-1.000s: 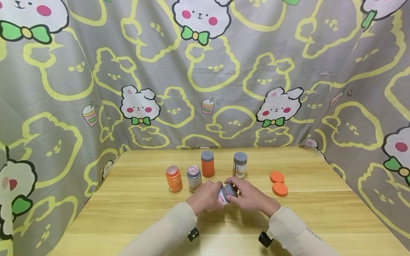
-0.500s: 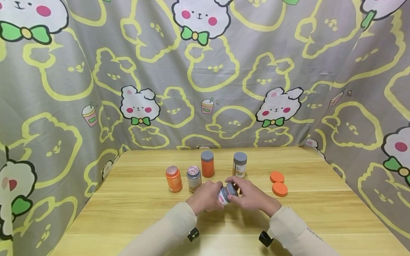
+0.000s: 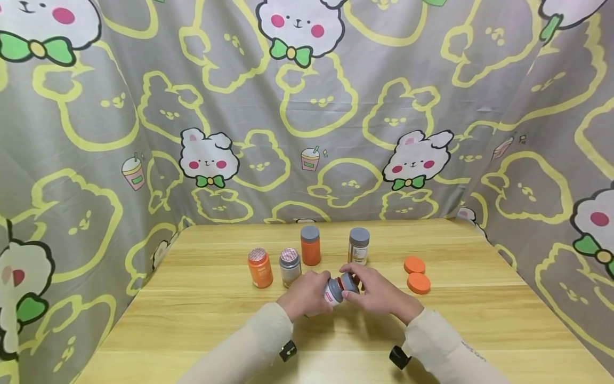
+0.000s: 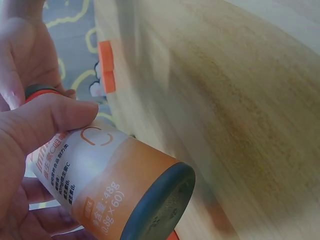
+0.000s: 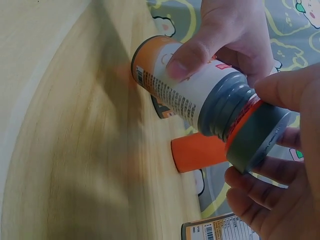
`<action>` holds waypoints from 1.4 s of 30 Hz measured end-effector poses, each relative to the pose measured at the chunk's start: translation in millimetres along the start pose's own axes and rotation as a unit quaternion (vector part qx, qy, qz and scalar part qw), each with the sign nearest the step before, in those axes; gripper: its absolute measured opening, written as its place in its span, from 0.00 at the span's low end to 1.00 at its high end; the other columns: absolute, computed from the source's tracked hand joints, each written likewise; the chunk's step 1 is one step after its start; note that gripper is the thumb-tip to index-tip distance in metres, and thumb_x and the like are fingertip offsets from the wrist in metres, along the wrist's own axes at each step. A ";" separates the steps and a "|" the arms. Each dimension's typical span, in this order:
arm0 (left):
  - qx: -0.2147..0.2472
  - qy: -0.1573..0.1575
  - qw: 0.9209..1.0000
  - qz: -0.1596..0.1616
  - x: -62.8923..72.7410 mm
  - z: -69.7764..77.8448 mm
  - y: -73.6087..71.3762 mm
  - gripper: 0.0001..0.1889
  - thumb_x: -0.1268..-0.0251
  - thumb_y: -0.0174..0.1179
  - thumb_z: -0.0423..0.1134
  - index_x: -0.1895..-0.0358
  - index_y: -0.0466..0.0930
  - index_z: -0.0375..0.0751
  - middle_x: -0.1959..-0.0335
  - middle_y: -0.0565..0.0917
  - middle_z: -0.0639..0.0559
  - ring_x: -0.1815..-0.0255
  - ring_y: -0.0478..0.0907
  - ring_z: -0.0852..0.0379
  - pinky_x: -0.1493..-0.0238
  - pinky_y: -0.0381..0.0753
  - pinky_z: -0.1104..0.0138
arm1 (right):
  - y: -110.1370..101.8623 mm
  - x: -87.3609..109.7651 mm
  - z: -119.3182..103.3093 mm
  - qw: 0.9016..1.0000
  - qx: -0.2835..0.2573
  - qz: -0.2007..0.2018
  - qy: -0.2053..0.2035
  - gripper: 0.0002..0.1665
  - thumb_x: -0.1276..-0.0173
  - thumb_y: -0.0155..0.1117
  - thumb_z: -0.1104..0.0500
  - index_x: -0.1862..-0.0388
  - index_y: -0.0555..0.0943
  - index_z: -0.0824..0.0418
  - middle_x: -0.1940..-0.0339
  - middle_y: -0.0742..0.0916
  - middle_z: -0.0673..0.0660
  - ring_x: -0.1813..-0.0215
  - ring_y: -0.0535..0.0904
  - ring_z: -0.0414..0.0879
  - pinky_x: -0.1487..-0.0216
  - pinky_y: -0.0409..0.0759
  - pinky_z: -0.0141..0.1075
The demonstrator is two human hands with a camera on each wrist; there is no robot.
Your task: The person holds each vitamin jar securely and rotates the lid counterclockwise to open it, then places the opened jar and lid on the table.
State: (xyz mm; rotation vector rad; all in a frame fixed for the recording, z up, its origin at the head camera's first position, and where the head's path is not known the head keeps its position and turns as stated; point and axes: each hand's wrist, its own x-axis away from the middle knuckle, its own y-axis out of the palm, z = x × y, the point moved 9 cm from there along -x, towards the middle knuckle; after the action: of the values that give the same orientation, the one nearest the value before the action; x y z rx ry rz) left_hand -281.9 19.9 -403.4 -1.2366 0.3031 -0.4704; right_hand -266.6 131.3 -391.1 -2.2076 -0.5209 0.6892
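My left hand (image 3: 307, 293) grips a white and orange vitamin C bottle (image 4: 120, 175) by its body, tilted with its neck toward the right hand. Thumb and fingers of my right hand (image 3: 379, 290) pinch the dark grey cap (image 5: 262, 137), which has an orange-red inner rim. In the right wrist view the threaded grey neck is exposed, and the cap sits askew right at the bottle's mouth. Left of the hands stand an orange bottle (image 3: 260, 271) and a grey-necked bottle (image 3: 290, 271), both uncapped with foil-like seals on top.
Behind the hands stand an orange bottle with a grey cap (image 3: 310, 252) and a grey-capped bottle with a white label (image 3: 358, 249). Two orange lids, a rear one (image 3: 414, 265) and a front one (image 3: 419, 283), lie on the wooden table (image 3: 479, 298) at right. A patterned curtain (image 3: 331, 197) encloses it.
The cap has shifted slightly right, away from the bottle, and a red gap now shows between them. The left hand and bottle have moved slightly left; the standing bottles stay put.
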 end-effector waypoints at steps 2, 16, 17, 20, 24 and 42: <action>0.002 0.000 1.000 0.006 1.3 -0.7 -1.9 0.29 0.59 0.78 0.43 0.51 0.76 0.41 0.71 0.78 0.54 0.74 0.73 0.61 0.71 0.75 0.69 | -0.5 0.5 3.4 1.000 0.001 0.000 0.016 0.25 0.33 0.65 0.50 0.42 0.72 0.59 0.63 0.79 0.47 0.64 0.76 0.42 0.68 0.75 0.34; 0.072 -0.021 0.996 0.046 10.5 -32.0 -9.9 0.35 0.59 0.78 0.46 0.47 0.73 0.37 0.61 0.81 0.48 0.62 0.79 0.55 0.58 0.79 0.60 | -29.5 13.3 46.5 0.991 0.040 0.053 0.119 0.29 0.36 0.69 0.51 0.43 0.71 0.64 0.59 0.81 0.56 0.60 0.78 0.45 0.63 0.77 0.39; 0.077 -0.025 0.996 0.048 11.6 -35.7 -10.7 0.35 0.60 0.78 0.46 0.47 0.73 0.37 0.61 0.81 0.48 0.62 0.79 0.54 0.57 0.79 0.59 | -33.5 15.1 50.8 0.990 0.046 0.057 0.124 0.29 0.36 0.69 0.51 0.43 0.71 0.63 0.58 0.81 0.57 0.60 0.78 0.46 0.63 0.77 0.40; 0.099 -0.038 0.993 0.054 15.2 -46.5 -13.2 0.34 0.61 0.78 0.43 0.48 0.74 0.37 0.60 0.81 0.48 0.60 0.79 0.52 0.54 0.78 0.56 | -46.4 20.8 63.4 0.986 0.063 0.064 0.140 0.29 0.36 0.69 0.49 0.43 0.71 0.63 0.55 0.82 0.61 0.57 0.80 0.50 0.62 0.79 0.42; 0.128 -0.052 0.988 0.062 21.1 -58.4 -17.2 0.34 0.63 0.79 0.41 0.49 0.74 0.37 0.59 0.81 0.47 0.58 0.79 0.50 0.51 0.77 0.54 | -64.6 28.3 78.8 0.981 0.084 0.069 0.159 0.31 0.35 0.67 0.47 0.42 0.70 0.65 0.52 0.81 0.66 0.55 0.80 0.55 0.61 0.79 0.47; 0.135 -0.082 0.981 0.110 41.8 -104.1 -28.9 0.35 0.62 0.79 0.42 0.48 0.74 0.33 0.58 0.82 0.46 0.59 0.80 0.51 0.52 0.78 0.53 | -118.3 64.1 155.7 0.958 0.124 0.064 0.252 0.33 0.36 0.66 0.47 0.40 0.69 0.65 0.53 0.80 0.70 0.59 0.77 0.59 0.61 0.77 0.50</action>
State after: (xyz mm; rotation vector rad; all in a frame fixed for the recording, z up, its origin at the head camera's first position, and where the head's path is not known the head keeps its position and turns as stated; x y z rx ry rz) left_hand -299.4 -94.5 -406.6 -0.9561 0.2236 -0.2085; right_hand -330.9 325.8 -410.4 -2.0807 -0.0274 0.2172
